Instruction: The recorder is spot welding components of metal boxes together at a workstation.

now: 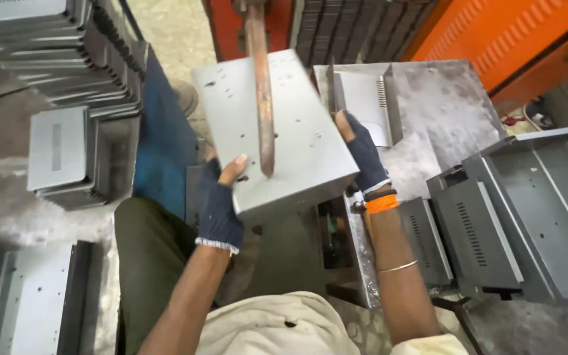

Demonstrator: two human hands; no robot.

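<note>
**Grey box held under the copper rod, a hand at each near corner**

The left hand [220, 209], in a dark fingerless glove, has its grip clamped on the near-left corner of the grey metal box [272, 128], thumb on top and fingers underneath. The right hand [365, 158], gloved the same way, grips the box's near-right edge, thumb lying along the rim. Between the two grips the box tilts, far end raised, its long axis running from the person up and away to the left. Both hands are at the near end; neither is clearly closer to the middle.

A copper rod [261, 92] comes down from above across the top face, its tip touching or just short of the sheet near the left thumb; which one I cannot tell.

Just beyond the right hand a bent grey panel [367, 98] stands on the table [448, 112]. Further right lie open grey casings [527, 210]. Well off to the left are stacks of grey panels [60, 154]. An orange machine body [494, 33] rises behind.
</note>
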